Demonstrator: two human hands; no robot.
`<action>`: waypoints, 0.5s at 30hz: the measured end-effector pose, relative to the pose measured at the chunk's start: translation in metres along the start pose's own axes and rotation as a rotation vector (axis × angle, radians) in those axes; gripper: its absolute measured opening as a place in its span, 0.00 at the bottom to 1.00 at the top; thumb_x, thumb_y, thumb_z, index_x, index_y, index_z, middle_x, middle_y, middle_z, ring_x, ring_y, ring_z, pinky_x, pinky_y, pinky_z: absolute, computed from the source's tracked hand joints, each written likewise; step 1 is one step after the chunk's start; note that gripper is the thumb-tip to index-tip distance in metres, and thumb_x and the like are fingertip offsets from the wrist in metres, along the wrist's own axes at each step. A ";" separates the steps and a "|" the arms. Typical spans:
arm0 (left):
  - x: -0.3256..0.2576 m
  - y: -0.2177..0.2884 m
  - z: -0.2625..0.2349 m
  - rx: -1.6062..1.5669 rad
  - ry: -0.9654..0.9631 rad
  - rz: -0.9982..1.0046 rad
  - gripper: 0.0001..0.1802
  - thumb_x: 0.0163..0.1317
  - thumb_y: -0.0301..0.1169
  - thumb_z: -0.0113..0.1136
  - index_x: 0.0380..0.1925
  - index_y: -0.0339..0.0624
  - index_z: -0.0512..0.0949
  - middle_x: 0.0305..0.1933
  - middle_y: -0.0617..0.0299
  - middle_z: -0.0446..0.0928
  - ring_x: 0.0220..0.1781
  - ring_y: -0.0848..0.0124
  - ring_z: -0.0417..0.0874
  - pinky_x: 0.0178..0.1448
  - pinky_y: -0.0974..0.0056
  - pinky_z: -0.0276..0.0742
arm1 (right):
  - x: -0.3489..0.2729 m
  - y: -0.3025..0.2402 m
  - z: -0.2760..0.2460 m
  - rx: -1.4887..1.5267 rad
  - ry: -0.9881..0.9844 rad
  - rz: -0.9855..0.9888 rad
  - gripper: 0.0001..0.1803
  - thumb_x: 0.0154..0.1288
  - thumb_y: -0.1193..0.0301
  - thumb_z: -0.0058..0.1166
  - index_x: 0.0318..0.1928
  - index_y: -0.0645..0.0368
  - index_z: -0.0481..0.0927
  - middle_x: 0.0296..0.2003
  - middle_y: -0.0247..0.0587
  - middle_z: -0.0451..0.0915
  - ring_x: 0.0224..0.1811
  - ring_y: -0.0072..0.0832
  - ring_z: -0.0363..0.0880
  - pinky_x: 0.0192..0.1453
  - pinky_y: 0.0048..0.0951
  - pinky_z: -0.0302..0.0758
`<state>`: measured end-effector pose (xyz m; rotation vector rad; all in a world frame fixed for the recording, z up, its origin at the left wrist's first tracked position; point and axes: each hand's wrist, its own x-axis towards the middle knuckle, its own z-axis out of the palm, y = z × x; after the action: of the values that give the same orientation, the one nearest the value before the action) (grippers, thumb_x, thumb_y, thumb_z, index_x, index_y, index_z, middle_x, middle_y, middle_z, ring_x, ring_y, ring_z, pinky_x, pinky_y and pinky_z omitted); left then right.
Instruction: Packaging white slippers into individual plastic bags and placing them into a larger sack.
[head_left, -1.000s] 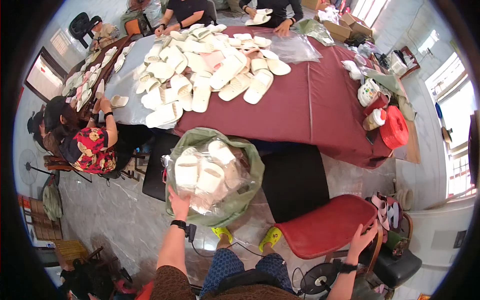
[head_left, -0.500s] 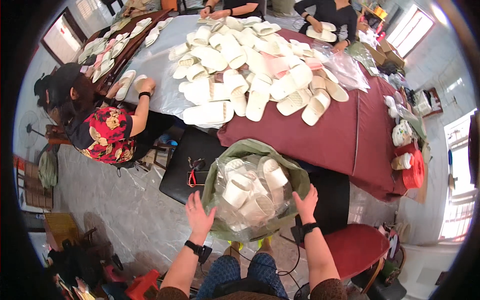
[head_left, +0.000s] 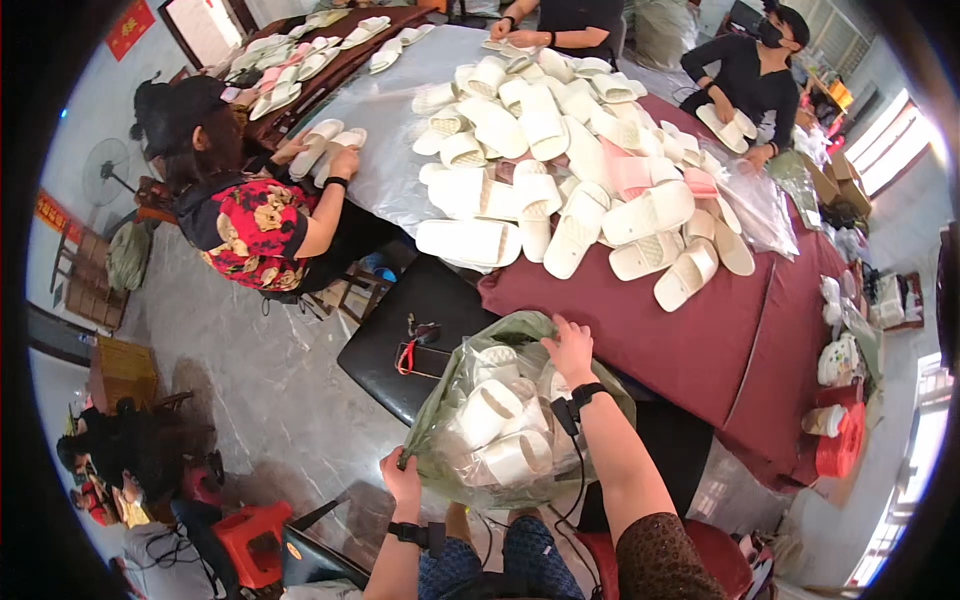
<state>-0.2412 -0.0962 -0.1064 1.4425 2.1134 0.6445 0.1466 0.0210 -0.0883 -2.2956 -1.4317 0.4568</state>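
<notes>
In front of me stands a green woven sack with its mouth wide, holding several cream slippers in clear plastic wrapping. My left hand is closed on the sack's near left rim, pinching the edge. Across the mouth reaches my right hand, its fingers curled over the far rim and its forearm covering part of the contents. Beyond the sack, a big heap of cream slippers, a few pink ones among them, lies on the table.
A dark red cloth and clear plastic sheeting cover the table. A black bench with red-handled scissors is beside the sack. A co-worker in a floral top handles slippers at left; two more people work across the table.
My hands went from spread beside the sack to gripping its rim, the right moving to the far edge and the left to the near left. The view has swung left.
</notes>
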 end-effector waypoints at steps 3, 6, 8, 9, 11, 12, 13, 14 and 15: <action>-0.008 0.008 0.005 -0.195 0.069 -0.041 0.13 0.51 0.21 0.63 0.38 0.38 0.80 0.41 0.56 0.72 0.37 0.63 0.75 0.42 0.62 0.74 | 0.008 0.014 0.016 0.220 -0.056 -0.013 0.16 0.55 0.68 0.62 0.45 0.56 0.80 0.38 0.40 0.78 0.40 0.40 0.77 0.45 0.40 0.74; -0.016 0.024 0.005 -0.252 0.045 0.038 0.11 0.53 0.19 0.61 0.38 0.37 0.79 0.38 0.59 0.72 0.36 0.67 0.74 0.41 0.65 0.72 | 0.006 0.019 0.018 0.539 0.070 -0.066 0.07 0.59 0.73 0.57 0.39 0.60 0.80 0.36 0.39 0.76 0.34 0.32 0.76 0.41 0.31 0.73; -0.028 0.040 0.004 -0.266 -0.001 0.061 0.10 0.54 0.18 0.59 0.37 0.36 0.78 0.36 0.61 0.73 0.36 0.69 0.73 0.40 0.66 0.70 | 0.005 0.028 0.010 0.758 0.081 -0.121 0.05 0.64 0.75 0.53 0.39 0.62 0.78 0.33 0.37 0.75 0.33 0.24 0.73 0.42 0.26 0.71; -0.034 0.046 0.004 -0.318 -0.019 0.025 0.09 0.55 0.19 0.59 0.37 0.36 0.78 0.35 0.63 0.73 0.35 0.71 0.72 0.40 0.67 0.70 | 0.006 0.030 0.008 0.761 0.080 -0.123 0.05 0.64 0.75 0.53 0.39 0.62 0.78 0.33 0.37 0.75 0.33 0.24 0.73 0.42 0.26 0.71; -0.038 0.043 0.007 -0.369 -0.036 -0.009 0.08 0.56 0.19 0.59 0.38 0.36 0.78 0.34 0.65 0.73 0.34 0.73 0.72 0.39 0.68 0.69 | 0.008 0.035 0.006 0.842 0.018 0.104 0.07 0.65 0.73 0.53 0.40 0.64 0.77 0.32 0.38 0.76 0.34 0.24 0.73 0.42 0.25 0.71; -0.041 0.031 0.012 -0.444 -0.059 -0.114 0.08 0.58 0.20 0.58 0.38 0.36 0.78 0.34 0.66 0.74 0.34 0.75 0.71 0.38 0.69 0.68 | 0.014 0.035 0.006 0.795 0.155 -0.021 0.09 0.65 0.69 0.56 0.41 0.63 0.78 0.30 0.39 0.78 0.33 0.32 0.76 0.42 0.30 0.73; -0.042 0.026 0.012 -0.512 -0.075 -0.228 0.07 0.59 0.21 0.58 0.39 0.35 0.77 0.33 0.67 0.74 0.34 0.77 0.71 0.38 0.70 0.68 | 0.018 0.020 -0.001 0.803 0.142 -0.023 0.09 0.65 0.69 0.56 0.41 0.63 0.78 0.30 0.39 0.78 0.33 0.32 0.76 0.42 0.30 0.73; -0.042 0.019 0.009 -0.505 -0.064 -0.234 0.07 0.59 0.21 0.58 0.39 0.35 0.77 0.33 0.67 0.74 0.34 0.77 0.71 0.38 0.70 0.68 | 0.020 0.006 -0.009 0.706 0.067 0.002 0.14 0.64 0.65 0.58 0.44 0.63 0.78 0.30 0.39 0.78 0.33 0.31 0.76 0.41 0.30 0.74; -0.038 0.022 0.010 -0.466 -0.111 -0.252 0.08 0.59 0.21 0.58 0.40 0.34 0.77 0.35 0.65 0.76 0.35 0.77 0.73 0.40 0.69 0.70 | 0.021 0.000 -0.019 0.598 0.010 0.030 0.19 0.62 0.62 0.60 0.46 0.64 0.78 0.31 0.39 0.77 0.33 0.29 0.75 0.41 0.30 0.74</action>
<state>-0.2070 -0.1240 -0.0954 0.9202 1.8562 0.8639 0.1648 0.0373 -0.0729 -1.8305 -1.0660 0.7620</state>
